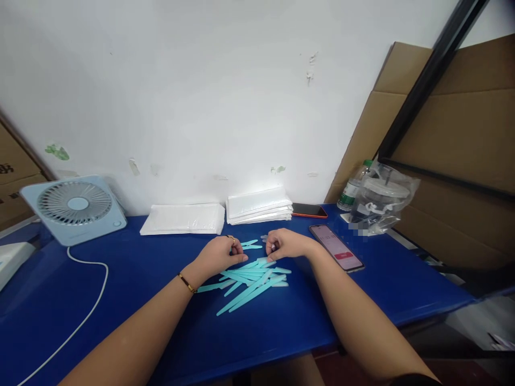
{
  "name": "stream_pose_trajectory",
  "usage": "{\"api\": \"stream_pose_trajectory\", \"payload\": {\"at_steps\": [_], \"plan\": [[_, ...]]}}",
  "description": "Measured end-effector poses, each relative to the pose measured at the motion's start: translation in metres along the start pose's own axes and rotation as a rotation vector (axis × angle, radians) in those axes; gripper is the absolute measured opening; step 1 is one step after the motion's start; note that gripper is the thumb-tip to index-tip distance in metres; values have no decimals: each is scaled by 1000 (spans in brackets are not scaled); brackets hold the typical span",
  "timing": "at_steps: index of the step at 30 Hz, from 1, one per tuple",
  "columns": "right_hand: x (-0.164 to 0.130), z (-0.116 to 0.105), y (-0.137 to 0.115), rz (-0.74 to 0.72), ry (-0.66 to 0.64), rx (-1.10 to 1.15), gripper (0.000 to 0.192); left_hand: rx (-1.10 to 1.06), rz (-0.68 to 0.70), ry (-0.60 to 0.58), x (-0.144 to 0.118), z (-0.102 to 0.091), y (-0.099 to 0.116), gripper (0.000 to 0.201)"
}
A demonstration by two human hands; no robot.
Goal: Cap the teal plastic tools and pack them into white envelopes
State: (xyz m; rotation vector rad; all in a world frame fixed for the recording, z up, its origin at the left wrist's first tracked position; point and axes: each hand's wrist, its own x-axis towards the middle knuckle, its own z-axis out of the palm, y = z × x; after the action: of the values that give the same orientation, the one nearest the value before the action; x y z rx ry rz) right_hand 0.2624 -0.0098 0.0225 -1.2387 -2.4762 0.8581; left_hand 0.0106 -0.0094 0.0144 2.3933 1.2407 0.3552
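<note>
A loose pile of several thin turquoise plastic sticks [249, 281] lies on the blue table [132, 279] in front of me. My left hand [220, 254], with a ring and a thin bracelet, rests at the pile's upper left, fingers curled over a stick. My right hand [285, 244] sits at the pile's upper right, fingertips pinched on a small pale piece. A few more turquoise pieces [251, 244] lie between the two hands. What exactly each fingertip holds is too small to make out.
Two stacks of white plastic bags [183, 219] [259, 205] lie against the wall. A small blue fan [76, 206] with a white cable stands at left. One phone [336, 247] lies by my right hand, another phone [309, 210] behind. A bottle [354, 186] and bagged item [382, 201] sit at right by cardboard.
</note>
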Motion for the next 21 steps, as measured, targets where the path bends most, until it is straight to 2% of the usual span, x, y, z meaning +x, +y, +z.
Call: {"api": "stream_pose_trajectory", "payload": {"at_steps": [4,7,13,19,21], "plan": [[4,3,0,-3,-69,35,28,-54,53,-108,-5,2,8,32],[4,2,1,-8,-19,68,28,-46,48,-117,-6,3,10,29],[-1,-5,6,37,83,116,27,37,32,-71,-3,1,6,26],[-6,-13,23,209,259,62,24,110,-24,82,1,-4,-10,23],[-6,-13,21,215,271,29,23,123,-4,123,1,-3,-10,21]]}}
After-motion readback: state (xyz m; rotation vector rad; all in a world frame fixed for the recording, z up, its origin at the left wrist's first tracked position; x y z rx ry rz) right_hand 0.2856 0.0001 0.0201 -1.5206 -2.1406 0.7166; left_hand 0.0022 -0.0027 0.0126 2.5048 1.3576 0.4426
